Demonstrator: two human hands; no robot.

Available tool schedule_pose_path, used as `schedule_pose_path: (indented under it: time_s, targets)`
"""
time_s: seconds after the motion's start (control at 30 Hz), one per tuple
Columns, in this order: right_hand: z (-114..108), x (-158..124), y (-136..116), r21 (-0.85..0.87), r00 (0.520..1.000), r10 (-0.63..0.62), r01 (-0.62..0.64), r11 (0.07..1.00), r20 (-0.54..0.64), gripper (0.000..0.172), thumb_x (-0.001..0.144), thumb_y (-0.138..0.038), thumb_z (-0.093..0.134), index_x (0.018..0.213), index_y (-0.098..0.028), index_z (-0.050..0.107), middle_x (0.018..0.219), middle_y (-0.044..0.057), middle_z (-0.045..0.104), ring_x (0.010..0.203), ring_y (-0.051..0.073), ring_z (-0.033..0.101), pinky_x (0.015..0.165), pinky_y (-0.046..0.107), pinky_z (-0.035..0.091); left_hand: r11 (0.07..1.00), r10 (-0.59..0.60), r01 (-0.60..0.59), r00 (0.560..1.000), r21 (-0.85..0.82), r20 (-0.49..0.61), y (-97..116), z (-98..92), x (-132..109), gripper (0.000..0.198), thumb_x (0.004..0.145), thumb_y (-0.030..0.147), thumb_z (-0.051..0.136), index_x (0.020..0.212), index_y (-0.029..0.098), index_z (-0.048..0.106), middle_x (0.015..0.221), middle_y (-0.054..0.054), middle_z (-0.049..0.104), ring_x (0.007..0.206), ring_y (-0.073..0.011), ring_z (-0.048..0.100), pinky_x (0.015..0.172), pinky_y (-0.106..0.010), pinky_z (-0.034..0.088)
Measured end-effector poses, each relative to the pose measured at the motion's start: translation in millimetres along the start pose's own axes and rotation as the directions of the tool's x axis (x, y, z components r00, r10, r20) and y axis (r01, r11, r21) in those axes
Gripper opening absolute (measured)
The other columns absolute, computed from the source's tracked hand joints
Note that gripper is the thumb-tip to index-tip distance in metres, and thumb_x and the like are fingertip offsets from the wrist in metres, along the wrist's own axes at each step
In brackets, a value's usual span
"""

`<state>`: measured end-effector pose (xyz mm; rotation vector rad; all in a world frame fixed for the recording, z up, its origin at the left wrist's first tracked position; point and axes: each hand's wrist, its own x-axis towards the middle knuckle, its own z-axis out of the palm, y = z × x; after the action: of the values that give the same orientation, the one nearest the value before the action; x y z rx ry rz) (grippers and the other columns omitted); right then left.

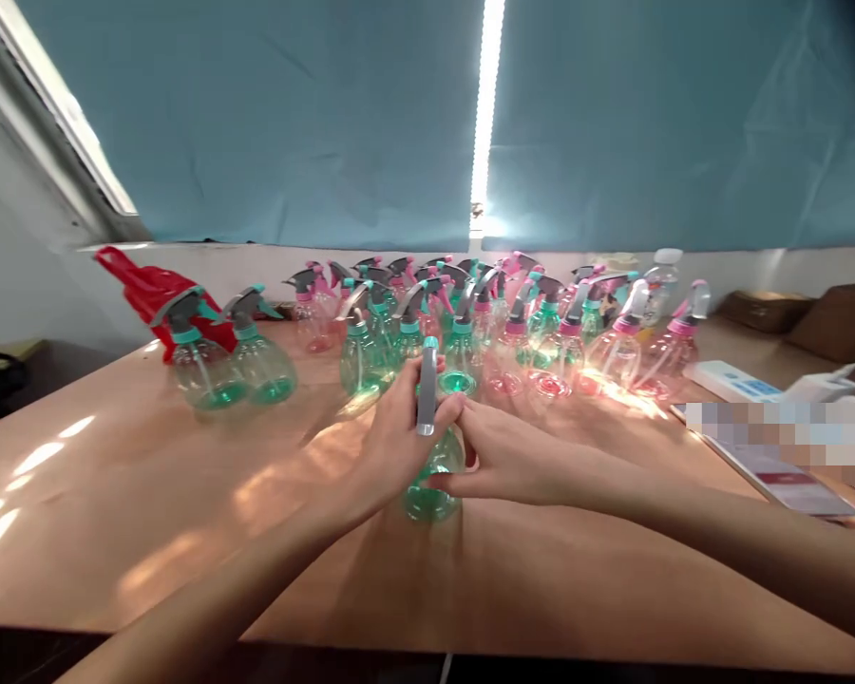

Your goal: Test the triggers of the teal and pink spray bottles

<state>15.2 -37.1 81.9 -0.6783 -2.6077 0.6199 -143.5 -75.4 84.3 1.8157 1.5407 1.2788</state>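
A small green spray bottle (431, 489) with a grey trigger head stands on the brown table (149, 494) just in front of me. My left hand (399, 432) is closed around its neck and trigger head from the left. My right hand (505, 456) grips the bottle's body from the right, fingers wrapped on it. Both forearms reach in from the near edge.
Behind stand several green and pink spray bottles (470, 323) in a crowd, and two green ones (232, 356) apart at the left by a red bag (149, 285). White devices and a card (776, 465) lie at the right. A blue curtain hangs behind.
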Motion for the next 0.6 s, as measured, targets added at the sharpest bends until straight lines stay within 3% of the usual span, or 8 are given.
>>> schedule_pose_path:
  time_s: [0.13,0.2,0.3,0.4,0.5,0.6]
  targets:
    - [-7.0,-23.7,33.0,-0.08,0.997,0.014,-0.02,0.997,-0.07,0.047,0.086,-0.055,0.063,0.117,-0.021,0.054,0.11,0.011,0.064,0.089,0.028,0.065,0.072,0.043,0.056,0.998,0.067,-0.066,0.996,-0.022,0.054,1.9,27.2,15.8,0.034,0.091,0.036,0.055,0.123,0.024,0.051,0.124,-0.007,0.061,0.1,-0.0222,0.064,0.087,-0.039,0.051]
    - [-11.0,-35.9,56.7,-0.109,0.997,-0.019,0.01,0.994,-0.08,0.052,0.087,-0.057,0.062,0.121,-0.019,0.053,0.12,0.013,0.061,0.101,0.03,0.064,0.081,0.046,0.055,0.997,0.066,-0.063,0.995,-0.048,0.075,5.9,35.8,21.1,0.032,0.091,0.033,0.054,0.121,0.024,0.051,0.122,-0.007,0.061,0.096,-0.021,0.064,0.085,-0.037,0.052]
    - [-15.0,-53.1,94.2,-0.114,0.995,-0.011,-0.001,0.993,-0.103,0.044,0.094,-0.05,0.056,0.124,-0.019,0.054,0.123,0.013,0.062,0.111,0.028,0.062,0.092,0.047,0.053,0.996,0.063,-0.057,0.993,-0.064,0.095,10.7,43.2,26.6,0.031,0.091,0.032,0.053,0.121,0.025,0.053,0.121,-0.006,0.062,0.098,-0.0211,0.064,0.086,-0.036,0.052]
    - [-11.4,-63.8,123.7,-0.104,0.993,-0.017,0.004,0.995,-0.119,0.023,0.098,-0.037,0.051,0.111,-0.023,0.064,0.111,0.007,0.068,0.102,0.022,0.065,0.09,0.04,0.055,0.997,0.046,-0.039,0.993,-0.061,0.105,10.6,48.0,31.6,0.034,0.088,0.031,0.054,0.122,0.027,0.053,0.123,-0.005,0.061,0.094,-0.0198,0.065,0.082,-0.035,0.053]
    - [0.4,-63.8,140.3,-0.098,0.986,-0.044,0.029,0.995,-0.159,0.021,0.098,-0.027,0.051,0.11,-0.023,0.067,0.111,0.007,0.069,0.099,0.02,0.067,0.087,0.036,0.057,0.996,0.056,-0.051,0.996,-0.074,0.071,9.8,52.9,37.0,0.034,0.085,0.028,0.056,0.119,0.026,0.054,0.122,-0.004,0.062,0.087,-0.0175,0.065,0.075,-0.032,0.054]
    - [14.0,-55.3,148.2,-0.065,0.98,-0.082,0.071,0.995,-0.182,0.023,0.097,-0.024,0.052,0.114,-0.021,0.066,0.121,0.009,0.067,0.112,0.022,0.063,0.094,0.039,0.055,0.997,0.029,-0.025,0.998,-0.073,0.054,12.0,57.1,42.2,0.034,0.081,0.023,0.055,0.115,0.027,0.055,0.116,-0.003,0.065,0.087,-0.0176,0.067,0.072,-0.03,0.055]
